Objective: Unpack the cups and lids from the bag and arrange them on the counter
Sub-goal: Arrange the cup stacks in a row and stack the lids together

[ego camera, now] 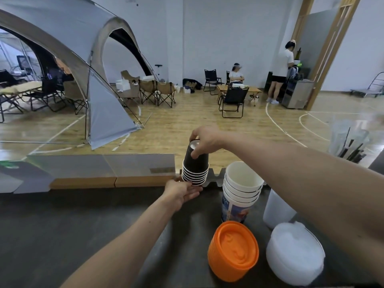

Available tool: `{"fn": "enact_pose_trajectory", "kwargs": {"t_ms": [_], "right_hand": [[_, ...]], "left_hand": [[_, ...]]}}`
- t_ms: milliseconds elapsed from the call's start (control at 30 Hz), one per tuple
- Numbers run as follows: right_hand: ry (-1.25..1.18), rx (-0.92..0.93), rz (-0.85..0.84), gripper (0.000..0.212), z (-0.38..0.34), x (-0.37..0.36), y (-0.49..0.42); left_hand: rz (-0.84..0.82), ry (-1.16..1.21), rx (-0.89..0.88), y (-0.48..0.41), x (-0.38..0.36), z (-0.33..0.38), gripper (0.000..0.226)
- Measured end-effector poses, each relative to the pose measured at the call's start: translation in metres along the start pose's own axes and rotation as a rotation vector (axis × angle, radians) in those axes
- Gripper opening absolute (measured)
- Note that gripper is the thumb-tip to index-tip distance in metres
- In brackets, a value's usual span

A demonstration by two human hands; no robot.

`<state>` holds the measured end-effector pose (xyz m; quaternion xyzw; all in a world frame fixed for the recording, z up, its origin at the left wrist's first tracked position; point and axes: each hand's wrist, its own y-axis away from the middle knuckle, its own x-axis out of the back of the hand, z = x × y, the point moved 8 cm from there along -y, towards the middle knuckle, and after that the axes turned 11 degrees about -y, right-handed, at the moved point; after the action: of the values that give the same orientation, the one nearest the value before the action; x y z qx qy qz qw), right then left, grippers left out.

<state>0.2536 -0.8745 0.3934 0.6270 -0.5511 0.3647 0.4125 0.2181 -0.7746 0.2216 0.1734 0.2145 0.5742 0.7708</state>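
Right hand [204,142] pinches the black cups [195,167] on top, left hand [182,192] cradles their base near the tabletop's [62,225] far edge; a nudge could topple them.

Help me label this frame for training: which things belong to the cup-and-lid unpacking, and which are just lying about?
Job:
- upside-down stack of black paper cups, held by left hand and right hand
- white paper cup stack
- orange plastic lid stack
- white plastic lid stack

Lying about:
- grey tent
- folding chairs
- clear straw holder

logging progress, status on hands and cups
Right hand gripping top of black cup stack; left hand steadying its base. White cups close beside.
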Motion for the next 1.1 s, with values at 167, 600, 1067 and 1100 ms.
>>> {"fn": "enact_pose_trajectory", "kwargs": {"t_ms": [167,600,1067,1100], "right_hand": [[-0.001,-0.018,-0.07,0.057,0.01,-0.018,-0.003],[-0.072,-0.006,-0.02,0.09,0.009,0.016,0.018],[0.089,-0.024,-0.001,0.053,0.017,0.08,0.14],[0.075,-0.015,0.021,0.051,0.021,0.08,0.143]], "left_hand": [[-0.008,-0.11,0.016,0.001,0.0,-0.007,0.057],[0.018,-0.457,-0.189,0.048,0.012,0.035,0.079],[-0.131,-1.482,-1.047,0.167,-0.11,0.09,0.084],[-0.139,-1.519,-1.034,0.163,-0.118,0.086,0.087]]}}
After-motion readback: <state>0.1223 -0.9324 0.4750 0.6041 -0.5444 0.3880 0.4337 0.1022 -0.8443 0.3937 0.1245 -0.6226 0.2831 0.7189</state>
